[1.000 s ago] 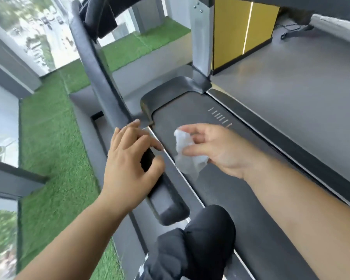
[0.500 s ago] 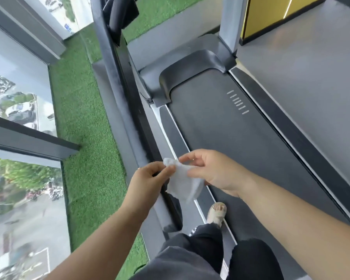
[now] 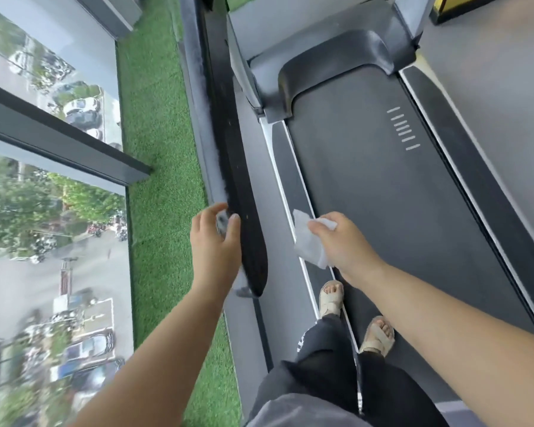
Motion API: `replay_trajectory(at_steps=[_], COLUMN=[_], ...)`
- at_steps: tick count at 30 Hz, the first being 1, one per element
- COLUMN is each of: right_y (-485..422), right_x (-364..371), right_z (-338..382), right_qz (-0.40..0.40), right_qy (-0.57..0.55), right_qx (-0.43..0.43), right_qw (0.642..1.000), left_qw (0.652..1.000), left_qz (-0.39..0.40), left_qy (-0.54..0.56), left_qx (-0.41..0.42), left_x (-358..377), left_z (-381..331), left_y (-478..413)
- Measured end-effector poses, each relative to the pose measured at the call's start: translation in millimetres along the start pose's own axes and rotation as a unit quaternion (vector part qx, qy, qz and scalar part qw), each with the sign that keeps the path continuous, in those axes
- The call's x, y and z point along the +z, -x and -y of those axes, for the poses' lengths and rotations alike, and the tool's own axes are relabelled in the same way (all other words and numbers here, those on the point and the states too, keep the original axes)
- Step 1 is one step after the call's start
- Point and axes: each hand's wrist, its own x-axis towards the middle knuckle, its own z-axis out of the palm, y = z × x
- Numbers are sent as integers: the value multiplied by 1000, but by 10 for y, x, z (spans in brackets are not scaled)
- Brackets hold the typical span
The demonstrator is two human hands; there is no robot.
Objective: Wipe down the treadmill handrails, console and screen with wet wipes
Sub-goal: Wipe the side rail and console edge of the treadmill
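A wipe (image 3: 309, 245) held beside the handrail (image 3: 248, 211)
The left grip (image 3: 216, 241) curls round the black handrail's end; the right grip (image 3: 344, 241) pinches the white wipe over the edge of the treadmill belt (image 3: 383, 195).

A strip of green artificial grass (image 3: 161, 143) was laid along the foot of a tall window (image 3: 28, 50). The glazing was divided by a dark frame bar (image 3: 59, 137), whose end was met by the grass. Through the glass, parked cars (image 3: 80, 109) and leafy trees (image 3: 19, 204) were seen below, blurred in places. On the right a smooth grey floor (image 3: 490, 72) was spread out. At the top right corner a sliver of a yellow panel (image 3: 437, 1) was set above a black base strip (image 3: 463, 13). At the lower middle, two beige strapped sandals (image 3: 330, 298) were worn under dark trousers (image 3: 321, 365), one sandal placed ahead of the other.
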Motion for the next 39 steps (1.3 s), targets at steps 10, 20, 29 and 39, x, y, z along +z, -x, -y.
replay_trajectory(at_steps=[10, 20, 29, 39], right_y=[149, -30, -226, -204], right_x=[923, 1055, 1016, 1020], right_z=[-447, -514, -472, -380], right_qz=[149, 235, 266, 262], right_qy=[-124, -82, -72, -81], right_qx=[-78, -114, -96, -102], right_qw=[978, 962, 957, 956], left_qw=[999, 998, 998, 997], left_qz=[-24, -60, -64, -69], left_qy=[21, 0, 1, 6], left_qx=[-16, 17, 23, 28], left_x=[279, 312, 322, 340], left_z=[236, 403, 416, 416], left_y=[-344, -385, -383, -373])
